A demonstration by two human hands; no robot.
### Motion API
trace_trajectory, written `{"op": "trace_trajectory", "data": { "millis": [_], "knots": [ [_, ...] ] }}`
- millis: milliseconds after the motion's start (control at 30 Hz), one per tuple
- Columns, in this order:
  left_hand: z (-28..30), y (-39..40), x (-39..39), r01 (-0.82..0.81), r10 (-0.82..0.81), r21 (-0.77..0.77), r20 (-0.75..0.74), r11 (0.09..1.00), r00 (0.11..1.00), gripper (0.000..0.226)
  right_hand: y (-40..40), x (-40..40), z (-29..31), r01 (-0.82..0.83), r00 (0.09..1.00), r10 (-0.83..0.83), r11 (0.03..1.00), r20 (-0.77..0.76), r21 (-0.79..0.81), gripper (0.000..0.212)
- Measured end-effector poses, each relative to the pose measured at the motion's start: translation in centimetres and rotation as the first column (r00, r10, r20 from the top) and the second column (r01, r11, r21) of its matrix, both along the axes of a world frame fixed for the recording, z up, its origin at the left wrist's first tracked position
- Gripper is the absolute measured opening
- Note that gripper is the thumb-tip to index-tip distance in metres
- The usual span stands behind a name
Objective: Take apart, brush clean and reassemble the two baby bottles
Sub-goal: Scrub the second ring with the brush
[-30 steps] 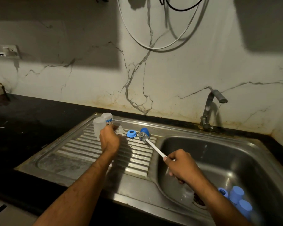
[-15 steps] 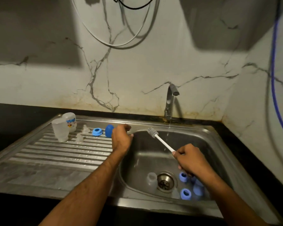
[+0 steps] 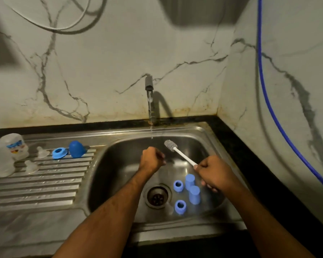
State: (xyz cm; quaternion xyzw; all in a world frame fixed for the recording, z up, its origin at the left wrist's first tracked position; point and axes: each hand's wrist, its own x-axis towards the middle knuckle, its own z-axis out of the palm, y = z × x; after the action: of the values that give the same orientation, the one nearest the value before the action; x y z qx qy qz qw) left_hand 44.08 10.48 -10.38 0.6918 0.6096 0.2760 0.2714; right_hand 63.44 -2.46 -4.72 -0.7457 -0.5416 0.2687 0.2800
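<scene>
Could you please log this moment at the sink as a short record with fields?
left hand: left hand over the basin, fingers curled; whether it holds anything cannot be told
right hand: right hand grips the white brush, bristle head raised near the water stream
tap: tap running into the sink
in basin: four blue parts beside the drain
on drainboard: two clear bottles, two clear teats, blue ring, blue cap
</scene>
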Motion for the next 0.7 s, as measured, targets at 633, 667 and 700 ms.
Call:
{"op": "trace_trajectory", "data": {
  "millis": [633,667,700],
  "knots": [
    [-5.7,1.3,7.5,0.264,-0.438,-0.397,-0.454,0.879,0.776,0.056,3.1,2.7,-2.7,-0.029,0.999,0.030,1.000,0.029,-0.010,0.031],
    [-5.7,1.3,7.7,0.262,-0.437,-0.391,-0.473,0.882,0.765,0.055,3.1,2.7,-2.7,-0.026,0.999,0.027,1.000,0.025,-0.004,0.031],
    [-5.8,1.2,7.8,0.263,-0.437,-0.383,-0.492,0.885,0.753,0.052,3.1,2.7,-2.7,-0.025,0.999,0.026,1.000,0.025,-0.002,0.031]
  ]
}}
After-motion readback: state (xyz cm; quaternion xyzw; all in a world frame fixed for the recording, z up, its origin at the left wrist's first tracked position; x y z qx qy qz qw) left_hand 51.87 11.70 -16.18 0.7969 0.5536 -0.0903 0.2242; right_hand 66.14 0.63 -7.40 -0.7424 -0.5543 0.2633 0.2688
